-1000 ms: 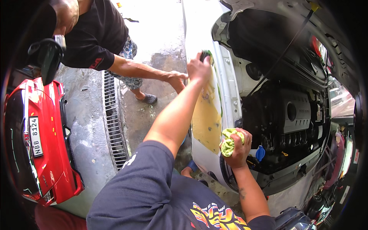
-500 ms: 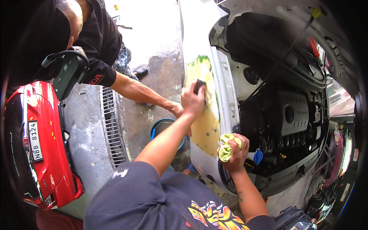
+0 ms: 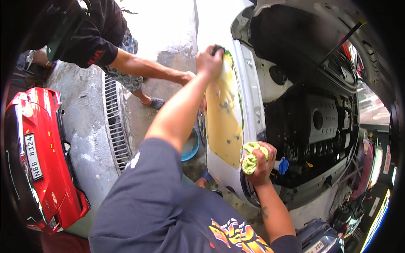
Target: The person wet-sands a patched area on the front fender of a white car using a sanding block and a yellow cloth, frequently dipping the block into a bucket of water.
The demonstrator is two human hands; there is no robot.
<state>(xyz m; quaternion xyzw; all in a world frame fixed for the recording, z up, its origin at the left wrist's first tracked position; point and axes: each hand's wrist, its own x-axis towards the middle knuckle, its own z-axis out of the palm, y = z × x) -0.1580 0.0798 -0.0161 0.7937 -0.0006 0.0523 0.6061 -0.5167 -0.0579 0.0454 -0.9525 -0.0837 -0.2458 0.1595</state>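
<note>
My left hand (image 3: 208, 64) is closed around a dark sanding block (image 3: 218, 49), pressed on the far end of the white car's fender (image 3: 219, 173). Under and nearer than it runs a long patch of yellowish filler (image 3: 221, 135) with dark spots and a green edge at the far end. My right hand (image 3: 264, 165) grips a crumpled yellow-green cloth (image 3: 251, 157) at the near front corner of the fender, beside the open engine bay (image 3: 312, 130). Part of the block is hidden by my fingers.
A co-worker's arm (image 3: 147, 69) reaches in from the left, close to my left forearm. A blue basin (image 3: 192, 147) stands on the floor beside the fender. A floor grate (image 3: 114, 122) and a red car (image 3: 46, 160) lie left; the raised hood (image 3: 375, 50) hangs at right.
My left hand has slid the sanding block farther away along the fender to the patch's far end. The co-worker has shifted a little. My right hand keeps the cloth at the near corner.
</note>
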